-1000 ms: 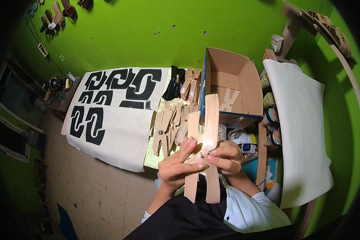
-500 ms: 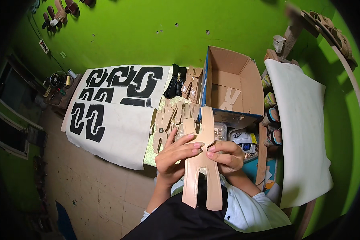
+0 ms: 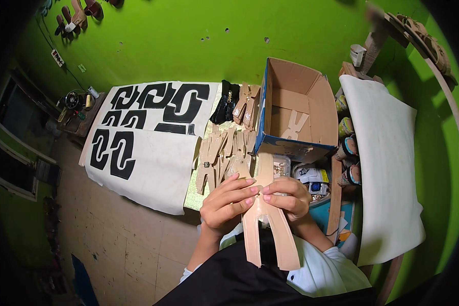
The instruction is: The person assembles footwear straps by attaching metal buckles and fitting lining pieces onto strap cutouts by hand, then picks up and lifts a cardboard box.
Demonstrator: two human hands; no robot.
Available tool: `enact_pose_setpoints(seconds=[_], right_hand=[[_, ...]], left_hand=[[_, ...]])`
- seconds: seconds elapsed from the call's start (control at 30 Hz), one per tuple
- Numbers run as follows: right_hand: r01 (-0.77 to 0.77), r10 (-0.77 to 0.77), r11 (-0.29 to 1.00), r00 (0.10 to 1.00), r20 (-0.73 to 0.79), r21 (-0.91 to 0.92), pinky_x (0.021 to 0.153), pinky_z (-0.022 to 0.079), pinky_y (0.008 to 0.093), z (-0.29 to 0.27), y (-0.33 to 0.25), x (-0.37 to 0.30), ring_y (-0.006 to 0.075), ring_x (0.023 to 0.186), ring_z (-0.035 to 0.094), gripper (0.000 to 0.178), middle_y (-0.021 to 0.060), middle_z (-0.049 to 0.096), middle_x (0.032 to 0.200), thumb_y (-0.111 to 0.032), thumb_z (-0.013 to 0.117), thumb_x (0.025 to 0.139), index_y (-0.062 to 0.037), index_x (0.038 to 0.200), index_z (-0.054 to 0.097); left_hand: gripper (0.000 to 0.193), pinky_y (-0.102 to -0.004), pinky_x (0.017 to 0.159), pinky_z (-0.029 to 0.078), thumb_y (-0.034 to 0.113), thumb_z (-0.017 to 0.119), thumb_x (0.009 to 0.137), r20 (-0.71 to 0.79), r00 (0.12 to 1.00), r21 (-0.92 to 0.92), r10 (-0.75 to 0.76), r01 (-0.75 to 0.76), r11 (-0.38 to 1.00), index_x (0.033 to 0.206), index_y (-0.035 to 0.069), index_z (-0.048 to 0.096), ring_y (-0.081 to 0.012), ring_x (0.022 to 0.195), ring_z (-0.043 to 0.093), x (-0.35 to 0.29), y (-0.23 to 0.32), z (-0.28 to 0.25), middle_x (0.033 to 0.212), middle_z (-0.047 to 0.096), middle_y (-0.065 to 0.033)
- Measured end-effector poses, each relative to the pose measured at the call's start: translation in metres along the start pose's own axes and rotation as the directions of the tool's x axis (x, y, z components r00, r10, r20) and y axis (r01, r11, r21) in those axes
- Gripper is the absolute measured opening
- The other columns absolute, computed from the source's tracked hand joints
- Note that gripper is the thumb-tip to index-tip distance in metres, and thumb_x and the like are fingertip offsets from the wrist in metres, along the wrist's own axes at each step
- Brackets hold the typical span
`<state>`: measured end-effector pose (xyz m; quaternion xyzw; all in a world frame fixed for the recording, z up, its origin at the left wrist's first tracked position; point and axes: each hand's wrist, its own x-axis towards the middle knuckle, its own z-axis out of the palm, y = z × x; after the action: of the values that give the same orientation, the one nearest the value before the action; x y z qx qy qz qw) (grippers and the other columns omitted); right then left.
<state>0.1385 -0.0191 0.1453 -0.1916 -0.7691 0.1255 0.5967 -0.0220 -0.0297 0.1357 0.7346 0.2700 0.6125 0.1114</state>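
Between my two hands is a beige X-shaped sandal upper [image 3: 262, 208], with two strap legs hanging toward me and the other two pointing away. My left hand [image 3: 225, 203] grips its left side, fingertips pressed near the crossing. From the right, my right hand [image 3: 291, 198] pinches the same middle with thumb and fingers. The fingertips of both hands almost meet there; whatever small thing they may hold is hidden. Just beyond lies a pile of similar beige uppers [image 3: 217, 153] on the table. Another pale X-shaped piece [image 3: 296, 126] rests inside an open cardboard box [image 3: 297, 149].
White sheets [image 3: 143, 191] with black cut shapes cover the table's left part. Black uppers [image 3: 223, 108] lie left of the box. A clear tub [image 3: 282, 166] and a container of small parts [image 3: 316, 186] stand at right, beside a wooden bar [image 3: 335, 199] and a draped white sheet [image 3: 385, 173].
The upper's near legs have swung to the right, and its far straps look shorter, tipped away. My left fingertips have come closer to the right ones at the crossing.
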Motion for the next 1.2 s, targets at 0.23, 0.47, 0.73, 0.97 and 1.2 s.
enact_pose_setpoints(seconds=[0.23,0.47,0.73,0.97,1.2], right_hand=[[-0.017,0.017,1.0,1.0,0.017,-0.009,0.06,0.05,0.0293,0.002,0.0,-0.009,0.0238,0.076,0.061,0.023,0.0089,0.059,0.089,-0.005,0.066,0.067,-0.0055,0.088,0.06],[0.006,-0.005,1.0,0.999,0.035,-0.029,0.059,0.048,0.0302,-0.002,0.001,0.003,0.0237,0.073,0.058,0.022,0.0101,0.057,0.087,-0.007,0.068,0.066,-0.003,0.085,0.058],[-0.447,0.454,0.89,0.888,-0.076,0.09,0.057,0.048,0.0244,0.004,0.011,-0.01,0.0136,0.064,0.061,0.023,0.0092,0.061,0.079,-0.004,0.068,0.074,0.0012,0.09,0.052],[-0.263,0.252,0.95,0.964,-0.087,-0.169,0.066,0.051,0.0279,0.006,0.008,-0.002,0.0199,0.078,0.063,0.022,0.0152,0.06,0.098,-0.002,0.071,0.069,0.0023,0.085,0.056],[-0.387,0.387,0.908,0.921,-0.035,-0.159,0.072,0.049,0.03,0.002,-0.003,0.011,0.0243,0.086,0.061,0.028,0.0148,0.059,0.101,-0.003,0.073,0.064,-0.0005,0.089,0.062]], left_hand=[[0.01,-0.0424,0.078,0.05,0.004,0.067,0.064,0.023,0.992,0.137,0.124,-0.126,0.983,0.073,0.003,0.062,-0.0297,0.088,0.062,0.002,0.004,-0.003,0.088,0.065,-0.0106],[0.01,-0.0401,0.079,0.049,0.001,0.068,0.069,0.048,0.991,0.242,0.128,-0.136,0.961,0.073,0.006,0.06,-0.0275,0.081,0.064,0.006,0.011,-0.006,0.081,0.066,-0.0077],[0.024,-0.0234,0.069,0.047,-0.001,0.067,0.073,0.028,0.751,-0.503,-0.659,0.581,0.64,0.094,-0.004,0.057,-0.0117,0.077,0.06,-0.006,0.011,0.01,0.085,0.063,-0.0091],[0.022,-0.0185,0.067,0.043,0.003,0.06,0.081,0.006,0.569,-0.654,-0.822,0.624,0.428,0.101,-0.004,0.052,-0.0084,0.076,0.058,-0.005,0.012,0.022,0.089,0.062,-0.0073],[0.021,-0.0228,0.075,0.045,0.002,0.057,0.083,-0.035,0.6,-0.657,-0.799,0.589,0.47,0.102,-0.005,0.051,-0.0121,0.086,0.058,-0.005,0.016,0.025,0.095,0.06,-0.0107]])
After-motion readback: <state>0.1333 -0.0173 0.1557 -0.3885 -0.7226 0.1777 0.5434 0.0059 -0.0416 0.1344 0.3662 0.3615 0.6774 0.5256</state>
